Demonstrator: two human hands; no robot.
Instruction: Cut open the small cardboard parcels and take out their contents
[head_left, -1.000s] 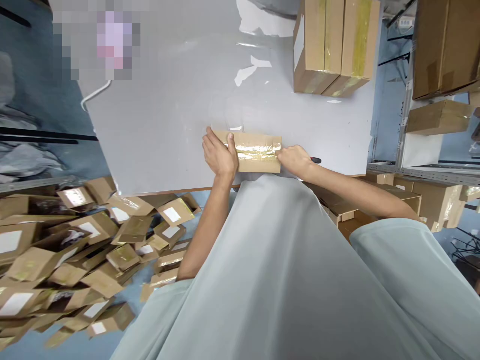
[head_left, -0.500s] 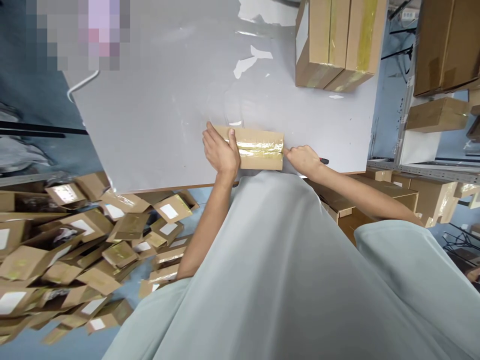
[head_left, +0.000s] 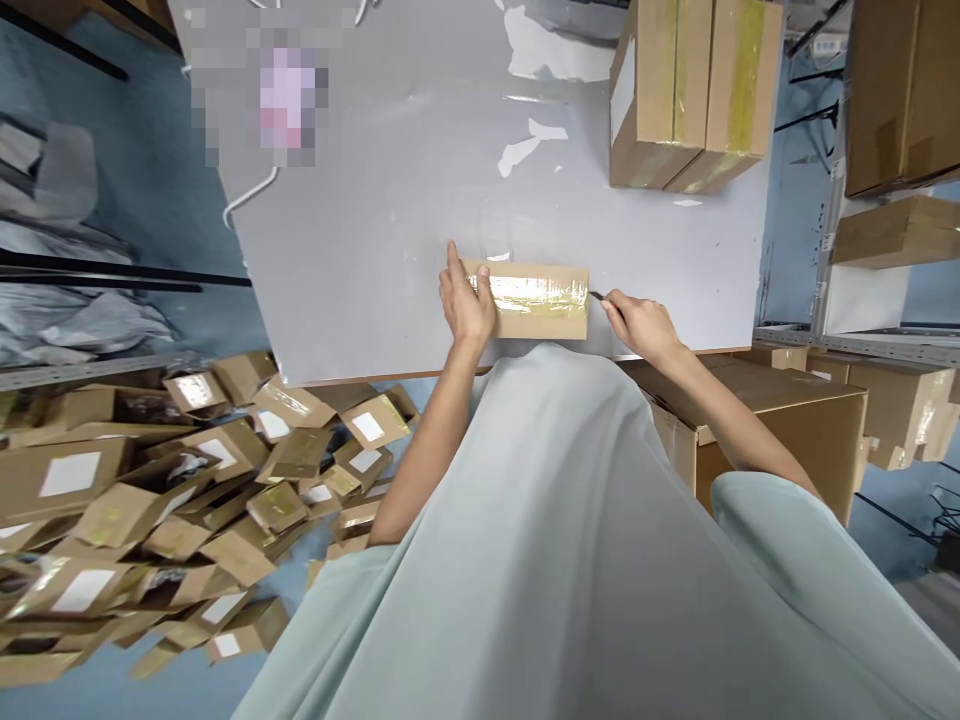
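From my distant seat, I saw the taped box [head_left: 543, 302] lying on the table [head_left: 352, 250], near the edge by the person's body. The left hand [head_left: 468, 308] was spread against its left end, thumb on top. The right hand [head_left: 642, 324] was closed around a thin dark cutter [head_left: 597, 295], its tip just beside the right end.

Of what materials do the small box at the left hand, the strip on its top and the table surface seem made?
Small box: cardboard, matt, by its plain tan faces and straight edges. Strip: probably yellowish plastic tape, glossy; it wrinkles and shows bright glare. Table surface: smooth grey with faint sheen, perhaps laminate or plastic; I cannot tell which.
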